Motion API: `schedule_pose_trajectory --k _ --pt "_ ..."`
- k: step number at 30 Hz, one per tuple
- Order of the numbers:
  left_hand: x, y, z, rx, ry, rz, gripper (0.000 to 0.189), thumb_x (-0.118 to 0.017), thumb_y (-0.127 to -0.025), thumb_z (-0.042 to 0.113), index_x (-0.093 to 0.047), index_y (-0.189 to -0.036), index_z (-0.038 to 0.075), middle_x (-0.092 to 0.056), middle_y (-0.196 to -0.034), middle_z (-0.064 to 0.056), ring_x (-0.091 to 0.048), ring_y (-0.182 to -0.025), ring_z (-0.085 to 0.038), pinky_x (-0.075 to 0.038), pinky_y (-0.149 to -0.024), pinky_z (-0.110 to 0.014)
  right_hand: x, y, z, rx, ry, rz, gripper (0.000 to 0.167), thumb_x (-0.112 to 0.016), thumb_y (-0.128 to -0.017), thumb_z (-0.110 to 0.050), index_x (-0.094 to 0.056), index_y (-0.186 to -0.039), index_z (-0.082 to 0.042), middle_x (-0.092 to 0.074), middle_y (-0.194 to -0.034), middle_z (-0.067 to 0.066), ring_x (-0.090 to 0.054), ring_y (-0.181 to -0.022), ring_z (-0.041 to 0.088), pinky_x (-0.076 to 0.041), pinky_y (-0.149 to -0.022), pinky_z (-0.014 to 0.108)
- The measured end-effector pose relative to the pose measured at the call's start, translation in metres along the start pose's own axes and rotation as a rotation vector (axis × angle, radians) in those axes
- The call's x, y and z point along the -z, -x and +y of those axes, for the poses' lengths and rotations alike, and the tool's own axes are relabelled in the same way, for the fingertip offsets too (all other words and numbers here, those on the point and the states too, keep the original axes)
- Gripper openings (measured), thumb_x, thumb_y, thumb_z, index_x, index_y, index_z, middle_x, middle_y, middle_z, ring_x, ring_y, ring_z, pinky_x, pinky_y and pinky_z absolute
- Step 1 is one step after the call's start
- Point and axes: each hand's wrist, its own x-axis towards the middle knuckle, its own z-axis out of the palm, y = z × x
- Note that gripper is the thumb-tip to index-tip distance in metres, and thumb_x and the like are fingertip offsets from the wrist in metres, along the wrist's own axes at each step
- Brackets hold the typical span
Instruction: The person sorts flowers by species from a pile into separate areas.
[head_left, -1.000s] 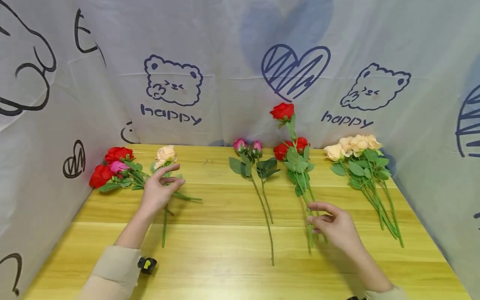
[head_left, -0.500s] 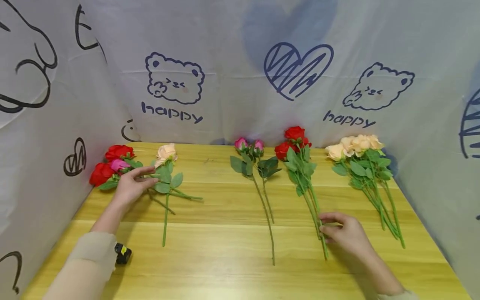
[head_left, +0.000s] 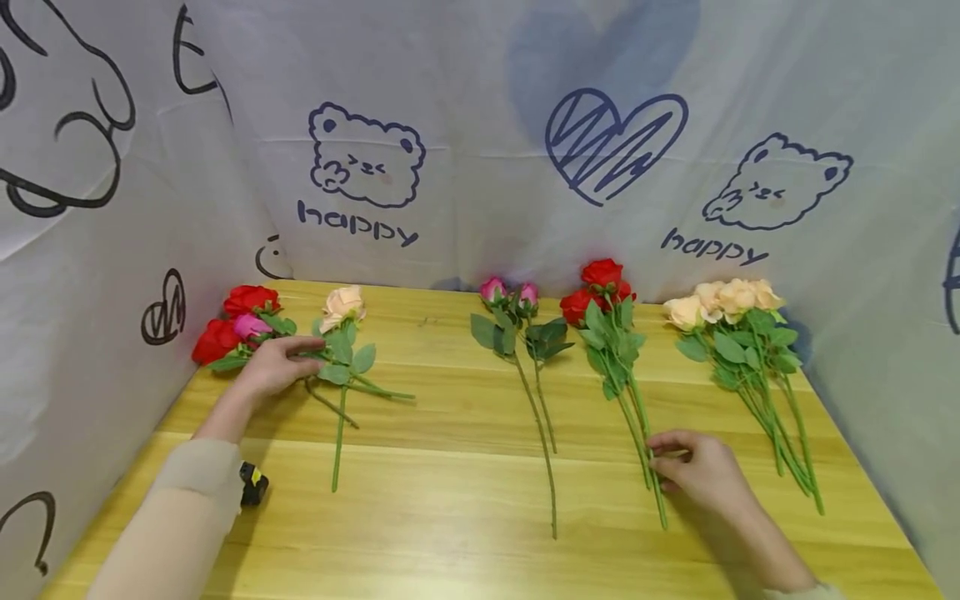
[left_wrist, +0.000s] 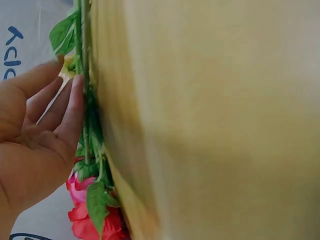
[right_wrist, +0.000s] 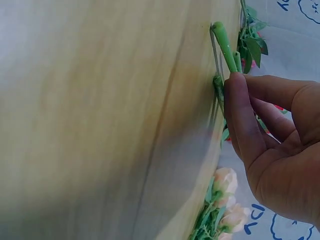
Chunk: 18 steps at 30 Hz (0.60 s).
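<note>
In the head view my right hand (head_left: 701, 471) pinches the lower stem of a red rose (head_left: 602, 272) in the right-centre group. The right wrist view shows the green stem end (right_wrist: 225, 47) sticking out past thumb and finger. My left hand (head_left: 277, 367) is over the stems of the left group, with red roses (head_left: 216, 342) and a pink rose (head_left: 251, 326) beyond it. Its fingers are relaxed and spread, fingertips right at the green stems (left_wrist: 86, 105) in the left wrist view. A cream rose (head_left: 343, 305) lies just right of that hand.
Two pink rosebuds (head_left: 493, 290) on long stems lie mid-table. Several cream roses (head_left: 731, 298) lie in a bunch at the right. The wooden table (head_left: 450, 500) is backed by a printed cloth (head_left: 480, 183) with side walls.
My right hand has lowered the red rose from upright against the cloth onto the other red ones, moving toward me. The left hand has moved left from the cream rose to the left group's stems.
</note>
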Motion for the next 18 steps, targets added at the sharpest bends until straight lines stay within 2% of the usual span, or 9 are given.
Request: schedule_pose_trajectory --k 2,6,11,14,18 --pt "0.001 -0.002 0.002 -0.030 -0.042 -0.034 0.054 -0.066 -0.101 0.010 -0.049 -0.150 -0.006 -0.052 -0.149 -0.029 -0.060 -0.126 -0.045 -0.053 -0.098 -0.040 0.000 0.000 0.001 -0.002 0.000 -0.002 0.028 -0.072 -0.095 -0.005 -0.071 -0.122 0.004 -0.075 -0.109 0.016 -0.071 -0.082 0.020 -0.062 -0.064 0.031" --pt "0.002 -0.005 0.003 -0.065 -0.106 -0.074 0.054 -0.066 -0.100 0.007 -0.049 -0.149 -0.008 -0.053 -0.147 -0.031 -0.061 -0.123 -0.046 -0.055 -0.089 -0.034 -0.001 0.000 0.001 0.001 -0.008 -0.011 0.028 -0.072 -0.095 -0.004 -0.071 -0.122 0.004 -0.075 -0.107 0.015 -0.072 -0.083 0.020 -0.062 -0.065 0.031" --pt "0.000 -0.006 0.001 -0.069 -0.117 -0.058 0.057 -0.069 -0.101 0.013 -0.048 -0.147 -0.013 -0.058 -0.138 -0.033 -0.063 -0.118 -0.045 -0.056 -0.084 -0.034 -0.001 -0.001 0.003 -0.024 -0.024 -0.026 0.029 -0.072 -0.096 -0.004 -0.071 -0.124 0.004 -0.075 -0.108 0.013 -0.072 -0.086 0.022 -0.063 -0.067 0.033" --pt "-0.003 -0.005 -0.001 -0.046 -0.063 -0.008 0.053 -0.068 -0.102 0.015 -0.051 -0.145 -0.012 -0.063 -0.132 -0.031 -0.066 -0.114 -0.038 -0.056 -0.085 -0.030 -0.002 -0.002 0.003 -0.032 -0.030 -0.028 0.029 -0.072 -0.096 -0.004 -0.070 -0.124 0.003 -0.075 -0.108 0.013 -0.072 -0.087 0.022 -0.063 -0.068 0.033" --pt "-0.008 -0.003 -0.005 0.015 0.130 0.070 0.045 -0.068 -0.103 0.014 -0.058 -0.141 -0.010 -0.066 -0.126 -0.029 -0.071 -0.102 -0.020 -0.060 -0.084 -0.025 -0.002 -0.002 0.004 -0.030 -0.027 -0.024 0.029 -0.072 -0.096 -0.005 -0.071 -0.124 0.003 -0.075 -0.107 0.012 -0.072 -0.086 0.022 -0.063 -0.067 0.032"
